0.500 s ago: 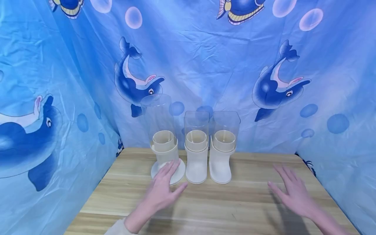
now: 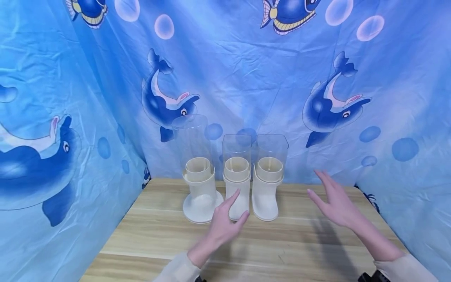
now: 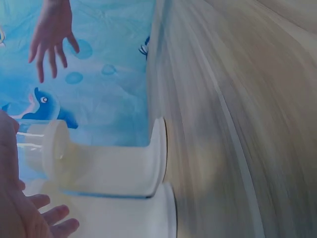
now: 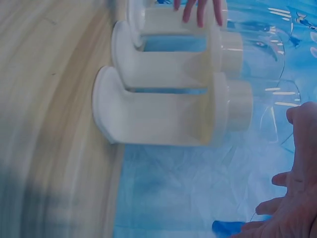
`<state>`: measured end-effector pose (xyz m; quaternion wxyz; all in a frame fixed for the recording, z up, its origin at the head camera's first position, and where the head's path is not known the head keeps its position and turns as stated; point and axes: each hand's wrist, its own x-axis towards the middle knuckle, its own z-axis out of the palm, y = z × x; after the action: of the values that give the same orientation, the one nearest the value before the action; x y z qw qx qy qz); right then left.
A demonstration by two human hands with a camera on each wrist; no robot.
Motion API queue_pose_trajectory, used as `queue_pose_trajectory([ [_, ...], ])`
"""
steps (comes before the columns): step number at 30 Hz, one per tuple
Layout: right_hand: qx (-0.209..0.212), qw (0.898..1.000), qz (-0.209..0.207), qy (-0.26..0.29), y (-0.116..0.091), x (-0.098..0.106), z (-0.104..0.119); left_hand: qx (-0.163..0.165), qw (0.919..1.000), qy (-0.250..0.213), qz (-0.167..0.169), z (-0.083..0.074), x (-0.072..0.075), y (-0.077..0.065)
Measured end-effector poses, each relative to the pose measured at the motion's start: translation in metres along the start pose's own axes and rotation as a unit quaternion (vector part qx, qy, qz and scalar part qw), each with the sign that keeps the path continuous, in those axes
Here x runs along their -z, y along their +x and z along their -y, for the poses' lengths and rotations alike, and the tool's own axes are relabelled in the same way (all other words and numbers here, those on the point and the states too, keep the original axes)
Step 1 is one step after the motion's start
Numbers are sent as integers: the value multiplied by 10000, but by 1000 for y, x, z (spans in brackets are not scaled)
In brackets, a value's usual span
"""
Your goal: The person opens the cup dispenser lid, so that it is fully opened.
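Note:
Three cream-white stands with clear tubes on top stand side by side near the table's back edge. The left stand [image 2: 202, 194] has a round base and a tall round tube [image 2: 192, 137]; the middle stand [image 2: 236, 176] and right stand [image 2: 265, 197] have narrower bases and shorter, angular tubes. My left hand [image 2: 225, 225] hovers before the middle stand, fingers and thumb spread, overlapping its lower part in the head view. To the right of the stands, my right hand [image 2: 334, 199] is raised over the table with extended fingers. Neither hand holds anything.
A wood-grain table [image 2: 282, 254] carries the stands. Blue cloth printed with dolphins [image 2: 334, 94] and bubbles hangs behind it and along both sides. Light sleeves cover both forearms.
My left hand has moved right, from the left stand's base to in front of the middle stand. My right hand has risen and shifted slightly left. The stands keep their places.

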<state>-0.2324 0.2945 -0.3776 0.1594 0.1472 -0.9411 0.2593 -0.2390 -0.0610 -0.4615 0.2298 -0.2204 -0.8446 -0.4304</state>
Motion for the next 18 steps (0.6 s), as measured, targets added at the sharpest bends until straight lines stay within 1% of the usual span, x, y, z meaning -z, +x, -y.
queue_pose_trajectory([
  [3, -34, 10000, -11, 9, 10, 1, 5, 211, 9980, -590, -90, -4, -18, 8],
  [5, -59, 10000, -34, 42, 18, 2, 8, 362, 9942, -1011, -110, -7, -29, 13],
  [7, -77, 9999, -43, 70, 25, 1, 11, 427, 9896, -1363, -143, -10, -39, 18],
  [9, -117, 9998, -15, 148, 31, 0, 14, 435, 9861, -1594, -203, -13, -48, 23],
  [12, -135, 9996, -43, 253, 39, -3, 19, 401, 9847, -1658, -343, -17, -59, 30],
  [16, -88, 9989, -223, 411, 48, -10, 26, 395, 9856, -1545, -562, -21, -69, 39],
  [18, -41, 9982, -257, 533, 51, -12, 30, 374, 9867, -1461, -615, -23, -73, 41],
])
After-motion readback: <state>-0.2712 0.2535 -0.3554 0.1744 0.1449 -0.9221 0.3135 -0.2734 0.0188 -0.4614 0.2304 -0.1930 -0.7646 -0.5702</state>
